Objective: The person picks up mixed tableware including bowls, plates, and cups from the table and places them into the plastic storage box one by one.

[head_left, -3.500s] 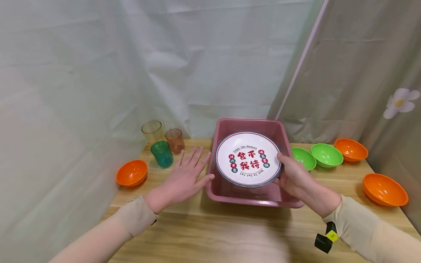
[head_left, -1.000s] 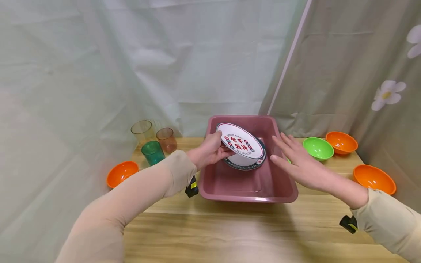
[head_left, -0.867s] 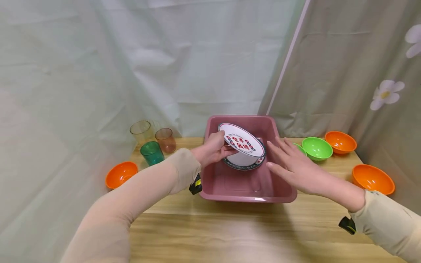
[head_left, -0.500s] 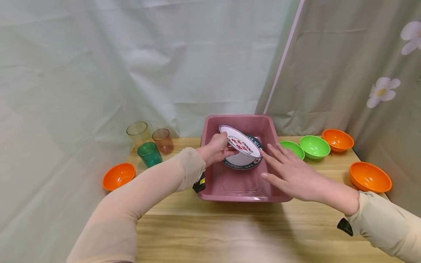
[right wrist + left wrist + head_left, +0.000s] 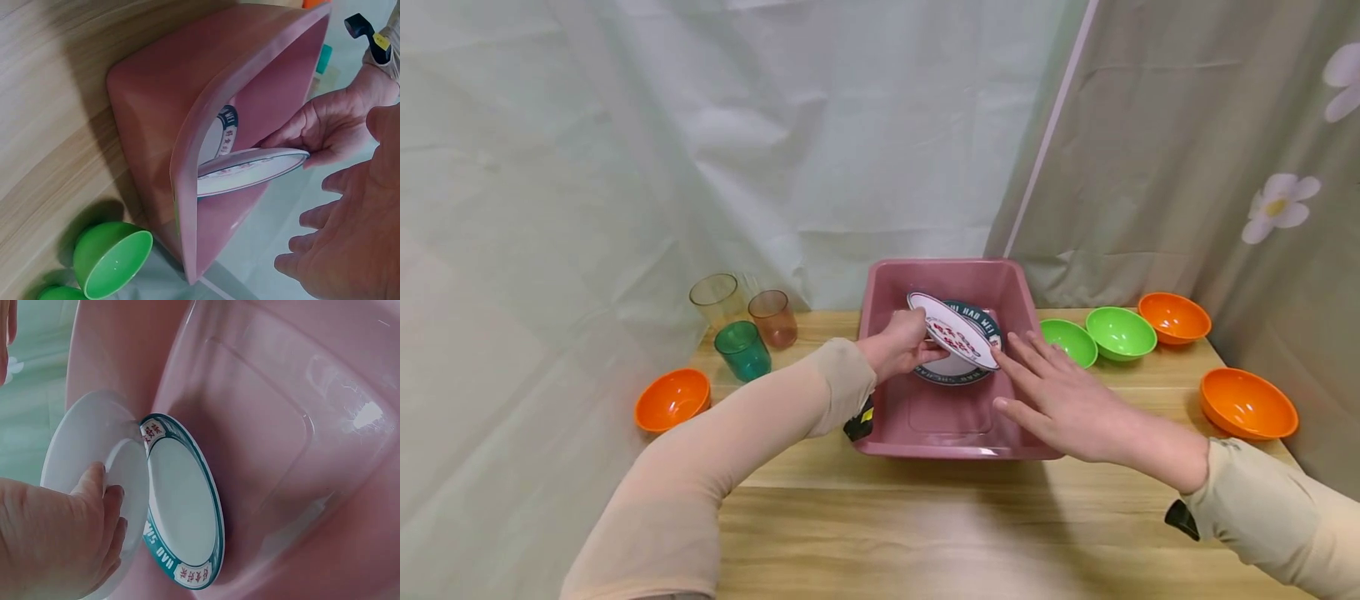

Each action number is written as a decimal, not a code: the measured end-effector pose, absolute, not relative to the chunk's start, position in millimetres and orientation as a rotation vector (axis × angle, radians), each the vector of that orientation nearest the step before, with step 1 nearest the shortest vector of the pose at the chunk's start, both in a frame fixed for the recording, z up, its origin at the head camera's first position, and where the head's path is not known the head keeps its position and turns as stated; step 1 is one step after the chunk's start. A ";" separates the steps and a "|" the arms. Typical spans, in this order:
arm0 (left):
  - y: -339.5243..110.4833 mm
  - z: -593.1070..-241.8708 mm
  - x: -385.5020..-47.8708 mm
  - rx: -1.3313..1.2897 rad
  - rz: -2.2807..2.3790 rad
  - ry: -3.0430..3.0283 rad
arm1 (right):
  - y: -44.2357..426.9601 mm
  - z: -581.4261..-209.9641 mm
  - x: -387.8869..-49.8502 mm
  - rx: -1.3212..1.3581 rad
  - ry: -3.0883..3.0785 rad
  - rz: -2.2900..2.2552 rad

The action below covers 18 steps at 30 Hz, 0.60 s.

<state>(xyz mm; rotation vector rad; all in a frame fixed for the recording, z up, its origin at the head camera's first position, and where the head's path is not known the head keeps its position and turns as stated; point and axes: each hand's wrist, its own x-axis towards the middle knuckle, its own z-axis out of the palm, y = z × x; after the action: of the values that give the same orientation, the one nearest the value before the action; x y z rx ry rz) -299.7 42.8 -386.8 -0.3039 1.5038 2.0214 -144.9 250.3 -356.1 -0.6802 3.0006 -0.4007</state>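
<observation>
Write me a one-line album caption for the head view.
Left hand holds a tilted plate over a green-rimmed plate in a pink basin, right hand open nearby.

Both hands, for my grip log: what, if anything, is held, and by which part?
Left hand holds the red-lettered plate by its left edge; right hand holds nothing.

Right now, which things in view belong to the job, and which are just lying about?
Seemingly in the job:
left hand, gripping
white plate, tilted
green-rimmed plate, inside
pink basin
right hand, holding nothing

Apparently just lying about:
yellowish cup
reddish cup
teal cup
three orange bowls
two green bowls
</observation>
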 end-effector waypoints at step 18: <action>38.7 -392.2 -302.8 -0.313 2.003 1.481 | 248.7 -365.4 -143.4 -0.695 3.010 -0.393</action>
<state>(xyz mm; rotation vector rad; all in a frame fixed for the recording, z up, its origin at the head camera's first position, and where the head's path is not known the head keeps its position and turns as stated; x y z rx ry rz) -302.8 38.7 -392.2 -0.3133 1.4812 2.0030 -143.4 248.7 -365.4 -0.6945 3.0101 -0.3928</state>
